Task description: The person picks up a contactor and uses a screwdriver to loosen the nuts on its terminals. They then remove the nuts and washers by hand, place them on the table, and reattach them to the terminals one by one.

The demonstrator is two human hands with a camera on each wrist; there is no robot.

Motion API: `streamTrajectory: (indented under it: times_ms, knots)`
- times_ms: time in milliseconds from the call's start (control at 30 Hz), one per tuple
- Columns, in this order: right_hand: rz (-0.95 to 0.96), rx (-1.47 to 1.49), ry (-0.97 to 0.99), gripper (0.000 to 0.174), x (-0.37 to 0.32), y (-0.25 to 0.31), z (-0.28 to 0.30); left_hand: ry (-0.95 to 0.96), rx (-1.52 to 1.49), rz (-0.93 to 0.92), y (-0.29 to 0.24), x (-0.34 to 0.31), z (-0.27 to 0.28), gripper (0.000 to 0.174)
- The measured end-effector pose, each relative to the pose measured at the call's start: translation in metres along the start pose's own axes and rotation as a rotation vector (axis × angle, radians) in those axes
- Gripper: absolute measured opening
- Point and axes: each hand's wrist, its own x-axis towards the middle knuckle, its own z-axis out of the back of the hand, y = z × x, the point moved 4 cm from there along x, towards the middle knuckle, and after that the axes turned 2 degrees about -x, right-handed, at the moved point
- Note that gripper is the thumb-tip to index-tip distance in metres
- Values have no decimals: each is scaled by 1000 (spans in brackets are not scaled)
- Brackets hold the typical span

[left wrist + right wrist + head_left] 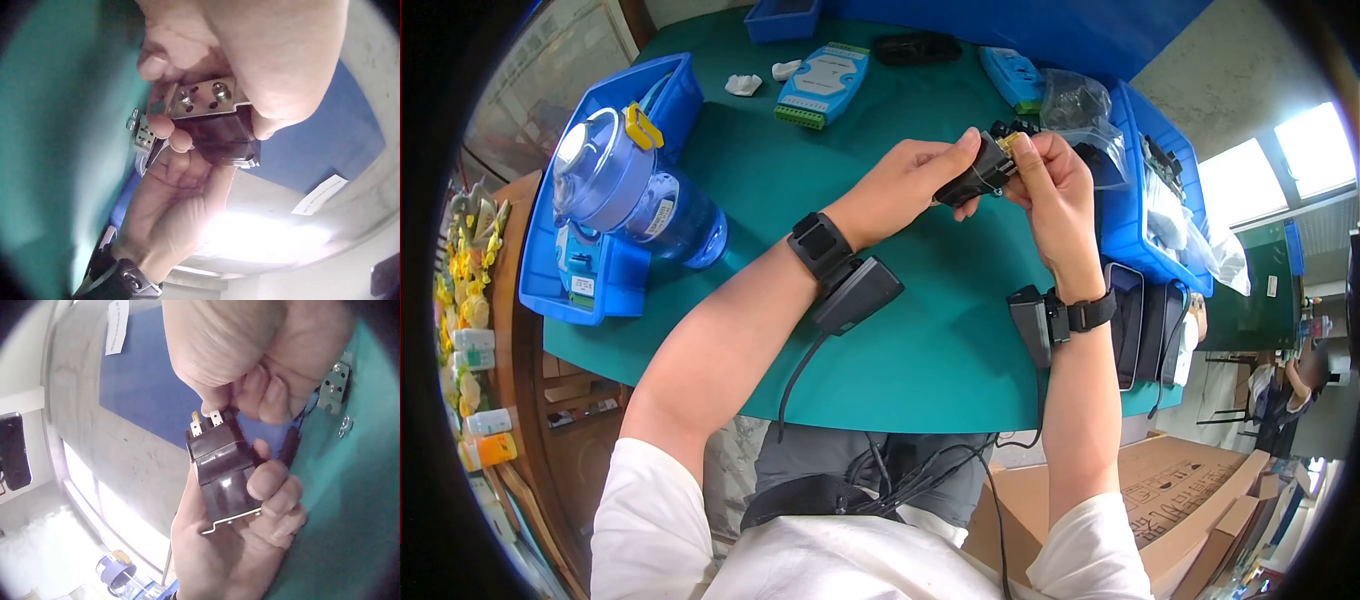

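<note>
My left hand (900, 185) grips a black electrical component (972, 178), with fingers and thumb round its sides. In the right wrist view the component (226, 478) has a glossy stepped housing and flat metal terminals (216, 417) at its upper end, one of them brass-coloured. The left wrist view shows a metal mounting plate (206, 97) with two screws along one side, under the left palm. At the terminal end, my right hand (1055, 190) pinches the component between thumb and forefinger. Its fingertips partly hide the terminals.
On the green table stand a left blue bin (625, 290) with a blue bottle (685, 215) leaning over it, and a right blue bin (1135, 225) with bagged parts. Blue-white modules (825, 80) lie at the back. A metal bracket (334, 384) lies beyond the right hand.
</note>
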Motion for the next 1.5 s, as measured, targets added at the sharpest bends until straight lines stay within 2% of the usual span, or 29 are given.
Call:
streamTrajectory:
  times_ms: [200, 500, 633, 733, 767, 867, 1000, 1033, 1233, 1500]
  knots:
    - [5, -43, 20, 23, 0, 1, 2, 0, -44, 1, 0, 0, -1, 64]
    - [-3, -24, 51, 23, 0, 3, 2, 19, 44, 32, -1, 1, 3, 61]
    - [14, 103, 18, 21, 3, -1, -2, -84, -30, 7, -1, 1, -3, 64]
    - [97, 229, -53, 24, 1, 5, -19, -190, -52, -58, 0, 3, 3, 66]
    - [96, 82, -67, 34, -1, 6, -18, -219, -77, -82, 2, 4, 6, 67]
    - [160, -87, -48, 38, -4, 1, -26, -275, -127, -108, 5, 6, 13, 75]
    - [-93, -252, 99, 41, -11, -5, -37, -276, -126, -148, 6, 6, 11, 81]
    - [-72, -180, 105, 43, -13, -6, -42, -276, -107, -148, 5, 5, 10, 82]
    - [-257, 273, 138, 43, -10, -14, -41, -200, 43, -155, 0, 0, 6, 77]
    - [-324, 482, 104, 39, -6, -24, -37, -334, 279, -289, -12, -7, -2, 56]
